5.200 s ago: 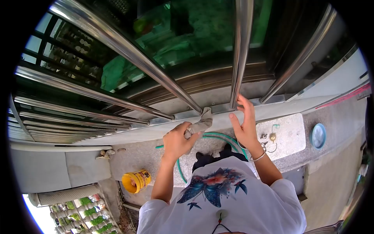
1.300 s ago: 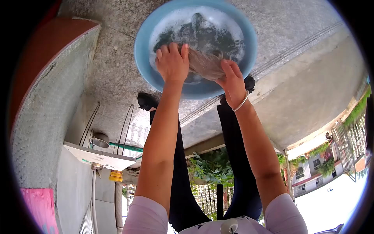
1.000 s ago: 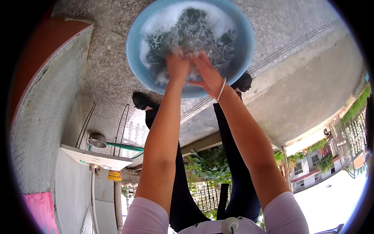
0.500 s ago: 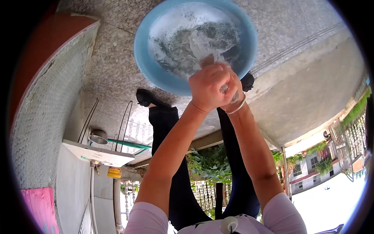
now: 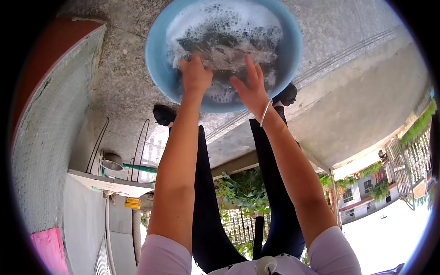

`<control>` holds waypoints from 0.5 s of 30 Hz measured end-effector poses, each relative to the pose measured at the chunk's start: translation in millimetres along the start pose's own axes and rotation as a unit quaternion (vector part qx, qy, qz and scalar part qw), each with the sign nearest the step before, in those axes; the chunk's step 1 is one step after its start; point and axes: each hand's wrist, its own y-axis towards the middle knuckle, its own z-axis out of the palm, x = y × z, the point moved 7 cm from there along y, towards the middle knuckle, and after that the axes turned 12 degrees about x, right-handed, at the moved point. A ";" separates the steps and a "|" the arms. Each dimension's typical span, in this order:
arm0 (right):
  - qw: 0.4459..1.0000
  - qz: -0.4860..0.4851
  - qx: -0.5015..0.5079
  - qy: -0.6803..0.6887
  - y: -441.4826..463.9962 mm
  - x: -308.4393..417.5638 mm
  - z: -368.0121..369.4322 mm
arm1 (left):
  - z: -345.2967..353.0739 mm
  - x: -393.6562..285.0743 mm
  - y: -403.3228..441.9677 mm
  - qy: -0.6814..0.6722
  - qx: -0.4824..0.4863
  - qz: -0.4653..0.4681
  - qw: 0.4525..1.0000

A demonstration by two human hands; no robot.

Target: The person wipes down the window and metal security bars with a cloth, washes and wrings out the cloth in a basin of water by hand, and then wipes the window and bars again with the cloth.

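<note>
A round blue basin (image 5: 156,59) of foamy water stands on the ground in front of my feet. A wet greyish-brown cloth (image 5: 229,56) lies spread in the water, partly under the surface. Over the basin's left part, my left hand (image 5: 195,75) has its fingertips at the cloth's near left edge, the fingers apart. My right hand (image 5: 251,87), with a silver bangle at the wrist, is just below the cloth on the right; its fingers are spread and hold nothing.
A pale ledge (image 5: 110,183) at lower left bears a metal bowl (image 5: 112,161) and wire hooks. Below it is a yellow container (image 5: 133,202). A pink sheet (image 5: 49,250) is at far left. My black shoes (image 5: 163,114) flank the basin's near side.
The cloth was bunched and squeezed between both hands above the basin's near rim; now it lies spread in the water. My hands have come apart, moved forward over the water and opened.
</note>
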 end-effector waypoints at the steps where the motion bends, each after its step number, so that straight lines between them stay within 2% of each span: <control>1: 1.000 -0.001 0.000 0.002 4.4 19.0 1.1 | -0.7 -3.0 -4.7 -0.153 -0.051 -0.037 0.986; 2: 0.959 0.104 0.052 0.258 9.2 31.1 6.0 | 2.2 -24.4 -15.5 -0.169 -0.072 0.060 0.981; 3: 0.841 0.200 0.101 0.492 6.7 39.2 21.5 | 2.1 -41.8 -29.0 -0.183 -0.094 0.155 0.966; 4: 0.841 0.199 0.103 0.493 13.6 24.1 19.6 | -2.1 -59.6 -47.5 -0.173 -0.081 0.210 0.959; 5: 0.867 0.087 0.181 0.456 32.8 7.7 17.5 | -9.8 -79.8 -69.0 -0.163 -0.066 0.264 0.948; 6: 0.904 0.016 0.195 0.381 40.2 5.9 15.8 | -15.7 -91.9 -88.0 -0.196 -0.085 0.288 0.933; 7: 0.932 -0.056 0.196 0.299 46.2 4.5 13.6 | -21.8 -106.2 -102.9 -0.191 -0.043 0.308 0.931; 8: 0.950 -0.125 0.182 0.221 50.6 2.7 11.4 | -28.3 -121.7 -115.3 -0.272 -0.016 0.351 0.896; 9: 0.913 0.015 0.165 0.373 42.5 17.5 -0.4 | -30.8 -133.5 -126.7 -0.281 0.003 0.356 0.891; 10: 0.835 0.156 0.140 0.508 25.1 22.5 -0.7 | -31.3 -142.8 -136.0 -0.290 0.021 0.362 0.886; 11: 0.933 -0.060 0.143 0.326 18.4 39.7 -11.5 | -31.1 -149.0 -140.7 -0.291 0.019 0.363 0.885; 12: 0.957 -0.252 0.050 0.131 -2.3 55.9 -23.2 | -35.4 -151.1 -143.4 -0.272 -0.032 0.349 0.896; 13: 0.892 -0.070 0.102 0.435 -0.6 47.4 -21.9 | -39.7 -150.8 -145.0 -0.252 -0.082 0.333 0.905; 14: 0.708 0.125 0.139 0.681 -14.5 45.4 -4.1 | -38.6 -151.8 -142.8 -0.252 -0.081 0.333 0.905; 15: 0.739 0.079 0.124 0.658 -19.5 56.1 -12.2 | -42.8 -156.1 -145.1 -0.223 -0.126 0.379 0.889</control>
